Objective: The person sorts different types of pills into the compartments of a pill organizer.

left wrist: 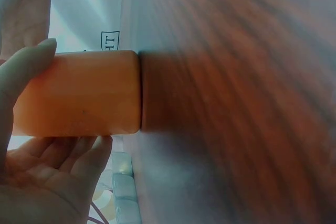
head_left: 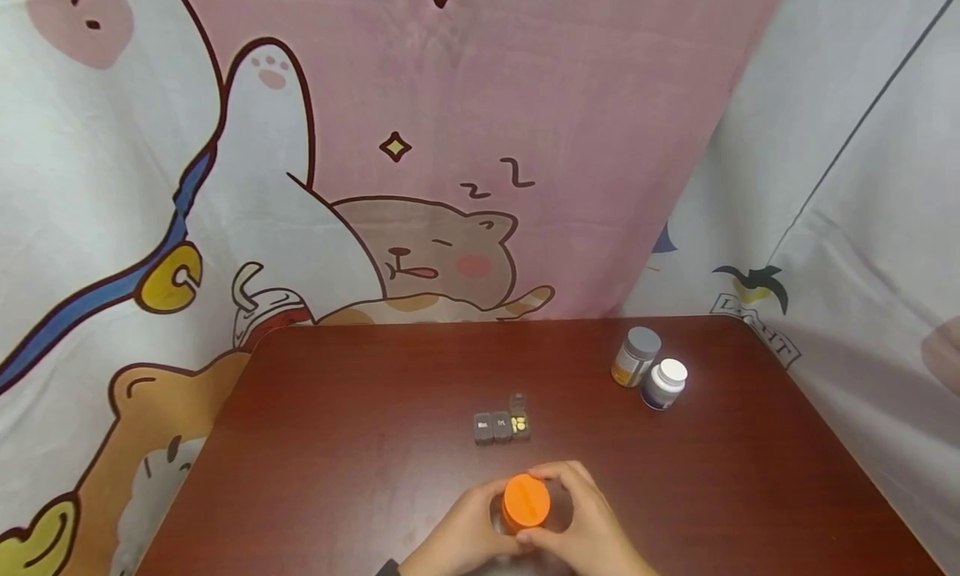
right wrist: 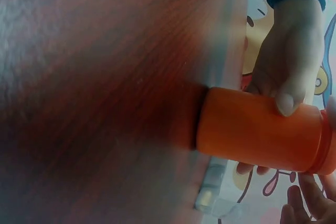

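Observation:
An orange pill bottle stands upright on the table near its front edge, its orange cap on top. My left hand grips the body of the bottle, thumb on the near side and fingers on the far side. With thumb and fingers, my right hand holds the cap from the right. Just beyond the hands lies a small dark pill organizer with three compartments. Its right lid is raised, and several yellow tablets lie inside; the other two lids are down.
Toward the back right of the brown table stand a grey-capped bottle and, close beside it, a white bottle. A cartoon-printed cloth hangs behind the table and along its sides.

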